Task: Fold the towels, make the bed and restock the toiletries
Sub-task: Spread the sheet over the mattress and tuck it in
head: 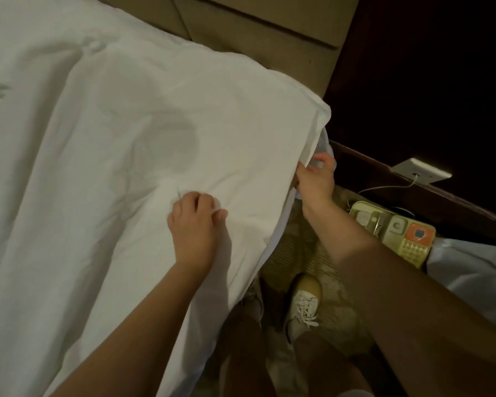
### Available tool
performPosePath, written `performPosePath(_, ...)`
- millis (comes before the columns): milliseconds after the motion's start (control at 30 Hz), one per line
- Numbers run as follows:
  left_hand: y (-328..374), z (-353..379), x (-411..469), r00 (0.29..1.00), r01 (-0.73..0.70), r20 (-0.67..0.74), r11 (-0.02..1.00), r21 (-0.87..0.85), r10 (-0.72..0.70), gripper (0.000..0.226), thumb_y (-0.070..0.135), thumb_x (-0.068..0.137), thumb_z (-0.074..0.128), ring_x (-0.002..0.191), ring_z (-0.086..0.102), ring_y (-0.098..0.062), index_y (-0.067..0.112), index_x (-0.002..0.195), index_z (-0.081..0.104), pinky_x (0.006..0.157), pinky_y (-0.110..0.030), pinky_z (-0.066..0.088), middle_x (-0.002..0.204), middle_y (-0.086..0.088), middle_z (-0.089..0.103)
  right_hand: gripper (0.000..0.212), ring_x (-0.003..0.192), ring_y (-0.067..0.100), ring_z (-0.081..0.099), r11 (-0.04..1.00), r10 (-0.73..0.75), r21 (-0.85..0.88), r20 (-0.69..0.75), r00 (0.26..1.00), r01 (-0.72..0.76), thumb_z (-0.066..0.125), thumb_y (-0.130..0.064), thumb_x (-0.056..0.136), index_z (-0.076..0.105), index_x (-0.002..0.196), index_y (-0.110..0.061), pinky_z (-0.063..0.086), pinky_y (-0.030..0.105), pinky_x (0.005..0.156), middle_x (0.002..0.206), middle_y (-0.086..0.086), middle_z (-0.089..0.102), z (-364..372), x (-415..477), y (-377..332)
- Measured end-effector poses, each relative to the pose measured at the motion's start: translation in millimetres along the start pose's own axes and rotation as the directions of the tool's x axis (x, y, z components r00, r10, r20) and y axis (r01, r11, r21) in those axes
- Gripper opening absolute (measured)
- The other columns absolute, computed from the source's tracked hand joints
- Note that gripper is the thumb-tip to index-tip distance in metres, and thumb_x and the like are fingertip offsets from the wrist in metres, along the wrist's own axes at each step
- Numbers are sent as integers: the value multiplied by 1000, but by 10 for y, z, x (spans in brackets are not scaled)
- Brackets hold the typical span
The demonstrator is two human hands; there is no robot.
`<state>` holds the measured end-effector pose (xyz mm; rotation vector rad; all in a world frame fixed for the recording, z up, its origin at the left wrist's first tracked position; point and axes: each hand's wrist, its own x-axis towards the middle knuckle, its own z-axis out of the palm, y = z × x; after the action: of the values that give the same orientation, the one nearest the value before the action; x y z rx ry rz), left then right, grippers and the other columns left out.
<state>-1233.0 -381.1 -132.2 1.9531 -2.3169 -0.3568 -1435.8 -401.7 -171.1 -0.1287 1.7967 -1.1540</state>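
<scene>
A white duvet (103, 144) covers the bed and fills the left and middle of the head view. Its near corner hangs over the bed's right edge. My left hand (192, 222) lies on top of the duvet and pinches a small bunch of the fabric with curled fingers. My right hand (315, 179) is at the bed's right edge and grips the duvet's hanging corner from below, fingers curled into the cloth.
A tan padded headboard (269, 32) runs along the top. A dark wooden nightstand (413, 196) stands right of the bed, with a white socket plate (421, 170) and a yellowish telephone (395, 233). My white shoes (301, 308) stand on patterned carpet between bed and nightstand.
</scene>
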Motion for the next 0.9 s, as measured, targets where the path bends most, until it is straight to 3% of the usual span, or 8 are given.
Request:
performPosePath(133, -64, 5, 32, 999, -50, -23, 999, -15, 49, 20, 23, 86, 58, 85, 53, -36, 5, 82, 64, 73, -39, 37, 93, -16, 60, 22, 81, 9, 59, 1000, 10, 6, 43, 999, -10, 64, -17, 89, 51, 106, -18, 52, 32, 83, 86, -7, 62, 8, -108, 173)
performPosePath(333, -246, -90, 115, 994, 114, 4, 992, -54, -113, 18, 20, 91, 59, 92, 49, -37, 3, 91, 60, 76, -40, 35, 99, -17, 57, 24, 78, 14, 56, 999, -42, 17, -149, 988, 45, 64, -15, 88, 44, 100, -19, 51, 35, 82, 75, -6, 52, -55, -94, 204)
performPosePath(400, -288, -99, 106, 992, 129, 12, 991, -47, -128, 25, 25, 91, 59, 97, 49, -37, 2, 102, 58, 79, -40, 36, 104, -19, 56, 26, 87, 16, 58, 988, 82, 135, -83, 993, -70, 64, -15, 89, 44, 104, -20, 53, 36, 86, 86, -4, 57, -30, -112, 229)
performPosePath(500, -282, -90, 89, 983, 184, 19, 981, -64, -183, 33, 29, 92, 58, 104, 48, -38, 3, 112, 55, 86, -45, 39, 114, -21, 53, 32, 96, 21, 60, 892, 253, 325, 212, 944, -312, 64, -7, 89, 47, 114, -19, 54, 39, 89, 112, 8, 61, 11, -216, 321)
performPosePath(567, -258, -75, 22, 977, 215, 12, 975, -47, -215, 37, 32, 92, 56, 107, 48, -40, 3, 116, 54, 89, -46, 38, 119, -22, 52, 36, 90, 19, 60, 891, 255, 308, 267, 930, -333, 62, -3, 89, 47, 118, -17, 55, 36, 83, 112, 9, 61, 0, -311, 401)
performPosePath(633, -260, -46, -118, 982, 189, 2, 982, -5, -189, 46, 40, 90, 51, 106, 48, -41, 2, 115, 55, 87, -48, 40, 120, -23, 52, 34, 82, 14, 58, 916, 206, 306, 195, 959, -259, 60, 1, 89, 45, 112, -20, 54, 28, 75, 98, 5, 60, -32, -407, 444)
performPosePath(767, -359, -29, -378, 982, 181, -52, 983, -5, -181, 26, 25, 90, 59, 101, 49, -43, 0, 98, 58, 85, -48, 40, 114, -23, 53, 13, 94, 15, 56, 998, -42, -43, 123, 992, 48, 57, -14, 92, 59, 102, -22, 49, 29, 86, 98, -4, 55, -14, -518, 472)
performPosePath(900, -429, -63, -373, 986, 168, -12, 985, 35, -167, 13, 15, 92, 58, 102, 46, -43, 2, 92, 63, 85, -47, 36, 110, -21, 54, 33, 113, 24, 45, 871, -159, -457, 86, 983, 181, 42, -34, 98, 63, 116, -16, 36, 38, 103, 117, 6, 50, 63, -660, 403)
